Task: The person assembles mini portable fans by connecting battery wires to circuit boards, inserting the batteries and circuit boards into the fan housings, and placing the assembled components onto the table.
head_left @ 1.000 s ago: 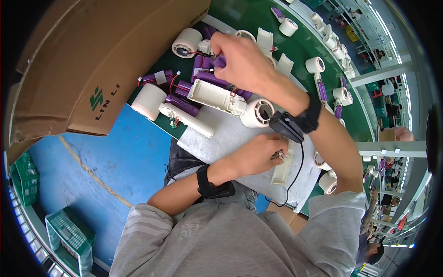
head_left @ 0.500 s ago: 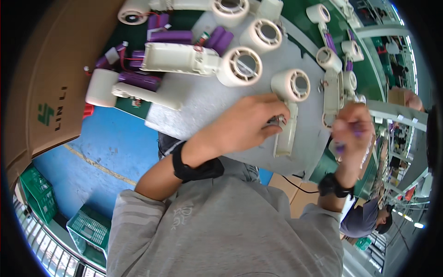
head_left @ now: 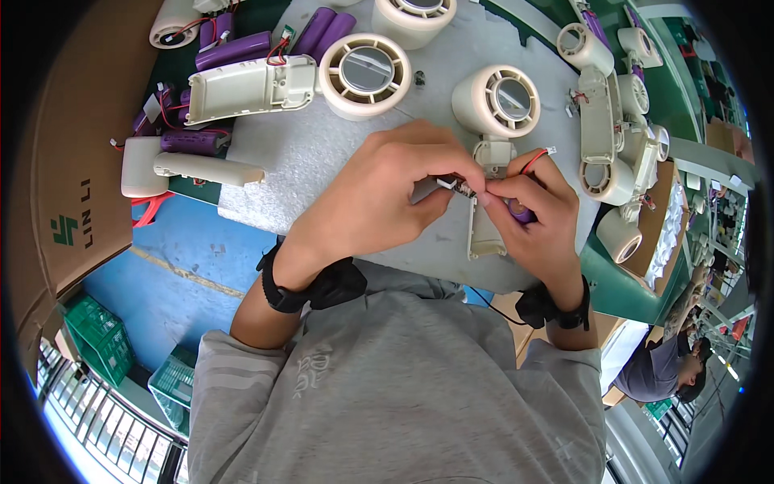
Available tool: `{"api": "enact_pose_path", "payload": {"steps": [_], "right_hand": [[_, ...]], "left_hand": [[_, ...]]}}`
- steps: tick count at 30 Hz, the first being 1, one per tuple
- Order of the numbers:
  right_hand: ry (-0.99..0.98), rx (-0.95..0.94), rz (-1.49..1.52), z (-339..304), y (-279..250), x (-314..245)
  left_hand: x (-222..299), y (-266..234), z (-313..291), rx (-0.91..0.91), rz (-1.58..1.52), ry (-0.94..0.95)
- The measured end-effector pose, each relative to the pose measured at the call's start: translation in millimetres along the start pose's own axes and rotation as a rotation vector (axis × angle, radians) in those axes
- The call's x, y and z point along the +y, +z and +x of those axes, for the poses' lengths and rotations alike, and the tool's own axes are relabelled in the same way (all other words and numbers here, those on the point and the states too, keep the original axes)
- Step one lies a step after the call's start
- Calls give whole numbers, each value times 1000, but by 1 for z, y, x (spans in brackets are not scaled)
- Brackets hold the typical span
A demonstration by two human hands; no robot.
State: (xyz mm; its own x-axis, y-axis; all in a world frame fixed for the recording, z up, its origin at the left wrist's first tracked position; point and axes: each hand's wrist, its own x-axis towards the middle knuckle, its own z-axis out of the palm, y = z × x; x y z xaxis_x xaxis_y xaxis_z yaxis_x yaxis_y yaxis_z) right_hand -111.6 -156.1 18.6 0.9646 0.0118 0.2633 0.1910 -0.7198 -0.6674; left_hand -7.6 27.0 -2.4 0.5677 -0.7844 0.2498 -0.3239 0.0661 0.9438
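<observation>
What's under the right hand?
The right hand covers part of a cream handle shell, whose left edge and near end show. A purple cell partly shows in the hand's grip. The covered stretch of shell can't be seen.

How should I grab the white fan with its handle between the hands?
Probably by its round head, coming from the left: its curved outer wall shows there, with a gap beside it. The left hand and right hand crowd its handle.

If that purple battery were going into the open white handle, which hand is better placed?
Probably the right hand: it holds the purple battery close by the open white handle, while the left hand pinches a small part.
</observation>
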Motion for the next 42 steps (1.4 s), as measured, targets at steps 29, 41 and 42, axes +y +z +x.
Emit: {"api": "enact_pose_path", "payload": {"steps": [29, 41, 42], "right_hand": [[77, -5, 209, 4, -11, -4], [-22, -661, 566, 25, -43, -8], [-23, -667, 560, 24, -43, -8]], "left_hand": [[5, 6, 2, 28, -42, -41], [4, 4, 0, 5, -170, -22], [3, 4, 1, 22, -157, 14]]}}
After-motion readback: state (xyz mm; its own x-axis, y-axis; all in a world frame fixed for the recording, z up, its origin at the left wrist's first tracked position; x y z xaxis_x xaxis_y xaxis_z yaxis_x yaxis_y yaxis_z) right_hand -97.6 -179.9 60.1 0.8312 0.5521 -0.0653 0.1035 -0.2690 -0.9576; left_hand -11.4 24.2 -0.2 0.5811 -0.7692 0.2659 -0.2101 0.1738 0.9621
